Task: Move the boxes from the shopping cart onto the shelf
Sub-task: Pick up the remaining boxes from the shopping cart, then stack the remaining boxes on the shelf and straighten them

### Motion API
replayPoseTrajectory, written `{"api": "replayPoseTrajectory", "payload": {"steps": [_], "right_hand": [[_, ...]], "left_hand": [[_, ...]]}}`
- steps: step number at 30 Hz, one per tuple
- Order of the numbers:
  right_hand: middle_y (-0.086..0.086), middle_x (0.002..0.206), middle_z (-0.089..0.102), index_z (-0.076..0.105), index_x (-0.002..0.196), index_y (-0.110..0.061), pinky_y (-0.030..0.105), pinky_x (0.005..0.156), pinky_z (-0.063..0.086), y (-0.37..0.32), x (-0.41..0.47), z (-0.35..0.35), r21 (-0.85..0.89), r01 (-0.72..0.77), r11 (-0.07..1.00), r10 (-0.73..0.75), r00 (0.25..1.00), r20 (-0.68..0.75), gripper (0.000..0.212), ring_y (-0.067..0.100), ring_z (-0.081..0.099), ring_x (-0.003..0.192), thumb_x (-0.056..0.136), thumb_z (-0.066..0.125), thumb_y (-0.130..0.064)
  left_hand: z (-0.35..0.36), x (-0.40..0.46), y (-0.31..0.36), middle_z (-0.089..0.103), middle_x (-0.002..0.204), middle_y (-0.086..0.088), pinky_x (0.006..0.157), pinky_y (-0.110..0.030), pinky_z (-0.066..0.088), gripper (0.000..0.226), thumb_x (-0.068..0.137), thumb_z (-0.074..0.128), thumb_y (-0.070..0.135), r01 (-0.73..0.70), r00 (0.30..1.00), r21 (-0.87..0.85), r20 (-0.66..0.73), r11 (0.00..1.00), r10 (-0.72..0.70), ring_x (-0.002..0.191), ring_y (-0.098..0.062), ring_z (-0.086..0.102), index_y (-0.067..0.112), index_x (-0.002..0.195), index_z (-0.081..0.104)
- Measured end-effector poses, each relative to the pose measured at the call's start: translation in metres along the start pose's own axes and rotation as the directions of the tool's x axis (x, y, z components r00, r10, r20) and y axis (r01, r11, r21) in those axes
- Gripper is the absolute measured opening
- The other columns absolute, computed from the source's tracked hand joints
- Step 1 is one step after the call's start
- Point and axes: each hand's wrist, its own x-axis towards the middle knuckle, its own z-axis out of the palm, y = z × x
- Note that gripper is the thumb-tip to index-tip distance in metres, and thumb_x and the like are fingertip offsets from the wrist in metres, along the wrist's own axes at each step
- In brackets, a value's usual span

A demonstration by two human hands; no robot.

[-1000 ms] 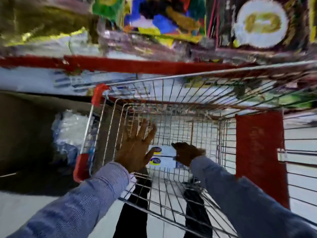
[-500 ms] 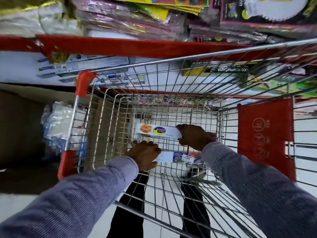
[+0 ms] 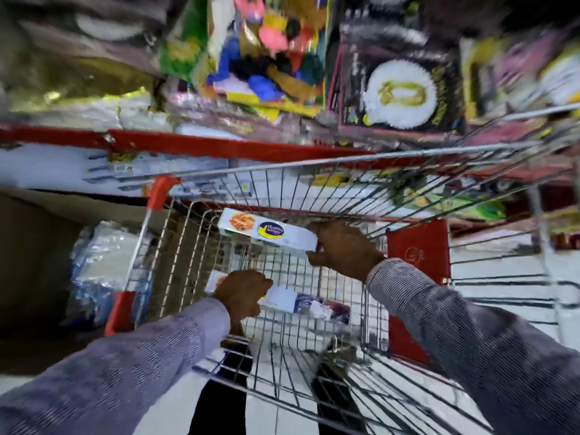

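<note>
Shelving (image 3: 219, 146) with a red front edge fills the top of my view, crammed with blurred party packets, so I can't pick out a free slot from here. Below it sits the shopping cart (image 3: 345, 164), its wire basket hard against the shelf front, with a red panel (image 3: 417, 255) on its right side.

My right hand (image 3: 345, 249) is clamped on the right end of a long white box (image 3: 266, 232), thumb underneath and fingers over the top, holding it level up near the basket's far rim. My left hand (image 3: 243, 293) is curled down over a second box (image 3: 301, 304) lying low in the basket; it looks like a closed grip on the box's left end, though motion blur leaves me unsure how firm it is.

Risk as I judge it: the upper box is held by one end only, so its free end could dip and snag the wire rim on the way out. Lifting both at once, I might also knock the lower box against the basket mesh, or push packets off the crowded shelf.
</note>
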Motion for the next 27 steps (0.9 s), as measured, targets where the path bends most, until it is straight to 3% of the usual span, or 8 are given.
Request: {"api": "replayPoseTrajectory", "payload": {"steps": [3, 6, 9, 11, 15, 17, 20, 27], "right_hand": [[0.012, 0.114, 0.07, 0.054, 0.131, -0.018, 0.04, 0.083, 0.055, -0.022, -0.012, -0.069, -0.029, 0.044, 0.999, -0.046, 0.996, -0.073, 0.052, 0.032, 0.066, 0.104, 0.085, 0.068, -0.04], [0.014, 0.107, 0.074, 0.064, 0.119, -0.018, 0.035, 0.076, 0.052, -0.047, -0.028, -0.144, -0.078, 0.13, 0.988, -0.144, 0.966, -0.215, 0.043, 0.032, 0.067, 0.098, 0.081, 0.073, -0.036], [0.012, 0.104, 0.072, 0.065, 0.112, -0.02, 0.031, 0.069, 0.043, -0.075, -0.044, -0.224, -0.124, 0.102, 0.987, -0.13, 0.961, -0.244, 0.037, 0.032, 0.066, 0.096, 0.081, 0.071, -0.041], [0.01, 0.105, 0.072, 0.066, 0.112, -0.021, 0.028, 0.068, 0.043, -0.092, -0.056, -0.27, -0.156, 0.094, 0.983, -0.133, 0.956, -0.261, 0.039, 0.03, 0.067, 0.096, 0.081, 0.07, -0.042], [0.011, 0.078, 0.078, 0.073, 0.096, -0.012, 0.029, 0.051, 0.05, -0.122, -0.08, -0.35, -0.135, 0.128, 0.982, -0.165, 0.937, -0.307, 0.025, 0.02, 0.069, 0.058, 0.079, 0.074, -0.031], [0.008, 0.083, 0.079, 0.075, 0.097, -0.014, 0.036, 0.061, 0.059, -0.134, -0.089, -0.386, -0.125, 0.128, 0.984, -0.163, 0.931, -0.328, 0.024, 0.023, 0.073, 0.068, 0.078, 0.075, -0.029], [0.005, 0.101, 0.078, 0.074, 0.106, -0.016, 0.036, 0.078, 0.058, -0.144, -0.093, -0.426, -0.227, 0.125, 0.966, -0.21, 0.891, -0.402, 0.034, 0.021, 0.071, 0.087, 0.077, 0.076, -0.033], [0.005, 0.115, 0.075, 0.07, 0.118, -0.015, 0.038, 0.087, 0.058, -0.141, -0.077, -0.495, -0.231, 0.084, 0.969, -0.191, 0.849, -0.493, 0.041, 0.022, 0.07, 0.098, 0.081, 0.075, -0.034]], "left_hand": [[-0.063, -0.055, 0.012, 0.064, 0.133, -0.011, 0.099, -0.033, 0.049, 0.056, 0.084, 0.075, 0.029, -0.033, 0.979, 0.032, -0.199, 0.999, 0.038, 0.122, -0.028, 0.06, 0.015, 0.136, 0.057], [-0.129, -0.11, 0.025, 0.079, 0.09, -0.009, 0.061, -0.027, 0.06, 0.06, 0.047, 0.097, 0.028, 0.011, 0.907, 0.091, -0.42, 0.996, 0.029, 0.081, -0.027, 0.076, 0.017, 0.102, 0.077], [-0.203, -0.16, 0.042, 0.079, 0.085, -0.003, 0.061, -0.028, 0.055, 0.051, 0.05, 0.081, 0.044, 0.107, 0.819, 0.122, -0.573, 0.987, -0.018, 0.082, -0.028, 0.074, 0.028, 0.098, 0.074], [-0.242, -0.186, 0.049, 0.078, 0.08, 0.003, 0.055, -0.024, 0.053, 0.059, 0.043, 0.073, 0.055, 0.161, 0.731, 0.131, -0.682, 0.978, -0.029, 0.074, -0.021, 0.074, 0.035, 0.098, 0.073], [-0.313, -0.225, 0.06, 0.079, 0.085, 0.004, 0.065, -0.028, 0.055, 0.065, 0.044, 0.065, 0.061, 0.211, 0.631, 0.117, -0.775, 0.97, -0.044, 0.082, -0.021, 0.074, 0.04, 0.104, 0.072], [-0.346, -0.241, 0.064, 0.079, 0.086, 0.003, 0.067, -0.03, 0.056, 0.065, 0.042, 0.066, 0.062, 0.2, 0.574, 0.083, -0.818, 0.976, -0.048, 0.085, -0.023, 0.073, 0.037, 0.102, 0.072], [-0.388, -0.255, 0.069, 0.078, 0.098, 0.008, 0.074, -0.03, 0.056, 0.072, 0.04, 0.068, 0.064, 0.197, 0.541, 0.07, -0.84, 0.978, -0.049, 0.094, -0.019, 0.071, 0.043, 0.11, 0.07], [-0.467, -0.261, 0.075, 0.078, 0.102, 0.015, 0.072, -0.024, 0.051, 0.069, 0.043, 0.072, 0.06, 0.146, 0.459, 0.045, -0.888, 0.988, -0.027, 0.094, -0.011, 0.07, 0.057, 0.111, 0.065]]}}
